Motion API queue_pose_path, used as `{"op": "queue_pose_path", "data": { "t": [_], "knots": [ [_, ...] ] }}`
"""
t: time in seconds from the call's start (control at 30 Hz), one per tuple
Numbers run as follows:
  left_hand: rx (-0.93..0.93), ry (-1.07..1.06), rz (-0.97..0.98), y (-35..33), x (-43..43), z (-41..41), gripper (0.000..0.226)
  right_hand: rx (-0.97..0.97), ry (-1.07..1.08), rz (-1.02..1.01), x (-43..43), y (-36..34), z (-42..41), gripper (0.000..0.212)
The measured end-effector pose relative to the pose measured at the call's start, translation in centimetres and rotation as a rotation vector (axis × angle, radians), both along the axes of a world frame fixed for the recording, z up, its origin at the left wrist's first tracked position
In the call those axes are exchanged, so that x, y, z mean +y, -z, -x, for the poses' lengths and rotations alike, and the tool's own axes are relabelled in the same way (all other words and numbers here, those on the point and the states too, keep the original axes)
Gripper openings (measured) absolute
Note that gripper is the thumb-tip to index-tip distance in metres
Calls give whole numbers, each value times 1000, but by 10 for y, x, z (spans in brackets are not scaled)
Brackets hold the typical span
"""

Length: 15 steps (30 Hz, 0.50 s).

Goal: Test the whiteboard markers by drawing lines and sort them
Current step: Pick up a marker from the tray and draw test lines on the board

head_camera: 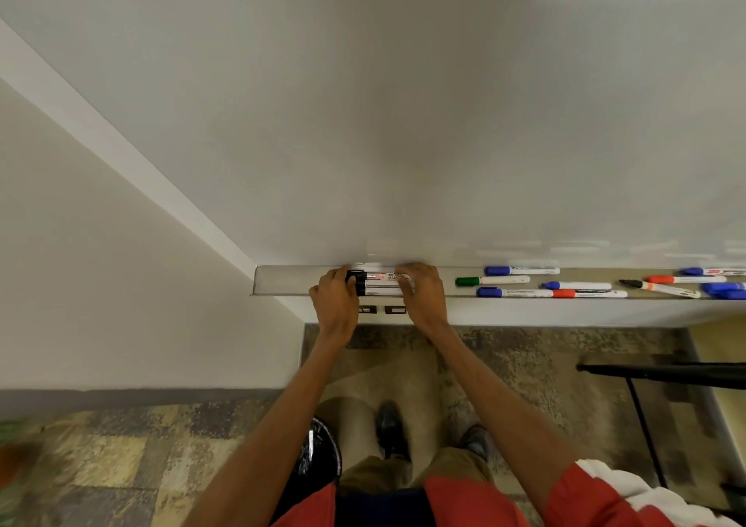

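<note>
Bunching those black markers (381, 284) at the left end of the tray (282, 280), is that the step?

Looks like it. The left hand (335, 304) curls round the cap ends, the right hand (424, 296) wraps the other ends, and the bundle lies between them on the tray.

How many are in it?

Two at least, perhaps three; the fingers hide too much to count.

So how to do it well?

Press in evenly from both sides so the caps line up, and keep the bundle flat on the tray rather than lifting it. Round barrels will roll over the front lip if one hand lets go first.

And the ones to the right?

The green marker (490, 281) and blue marker (520, 271) lie loose just past the right hand, with more blue and red ones beyond, well apart from the bundle. Keep that gap, I'd say, so the sorted group stays distinct.

Anything drawn yet?

No lines show on the whiteboard (403, 123), so testing of the loose ones seems to remain. Take one at a time.
</note>
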<state>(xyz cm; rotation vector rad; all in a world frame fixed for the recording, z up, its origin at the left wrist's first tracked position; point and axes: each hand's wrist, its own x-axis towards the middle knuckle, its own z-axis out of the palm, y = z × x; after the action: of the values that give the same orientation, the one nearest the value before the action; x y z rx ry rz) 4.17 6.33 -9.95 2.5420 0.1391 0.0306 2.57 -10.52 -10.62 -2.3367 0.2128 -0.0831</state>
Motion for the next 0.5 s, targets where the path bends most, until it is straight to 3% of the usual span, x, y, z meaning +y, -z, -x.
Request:
{"op": "queue_pose_path", "data": {
  "t": [0.17,0.27,0.4,0.5],
  "knots": [
    [-60,44,9,-5,-16,1,21,-5,53,-11,-20,-4,6,25],
    [-89,104,72,-12,-37,3,19,-7,116,-48,-43,1,11,37],
    [-95,229,171,-24,-78,6,17,-26,195,-85,-76,-19,25,16],
    [-45,345,209,-28,-110,11,20,-60,215,-82,-103,-28,33,13]
  ]
}}
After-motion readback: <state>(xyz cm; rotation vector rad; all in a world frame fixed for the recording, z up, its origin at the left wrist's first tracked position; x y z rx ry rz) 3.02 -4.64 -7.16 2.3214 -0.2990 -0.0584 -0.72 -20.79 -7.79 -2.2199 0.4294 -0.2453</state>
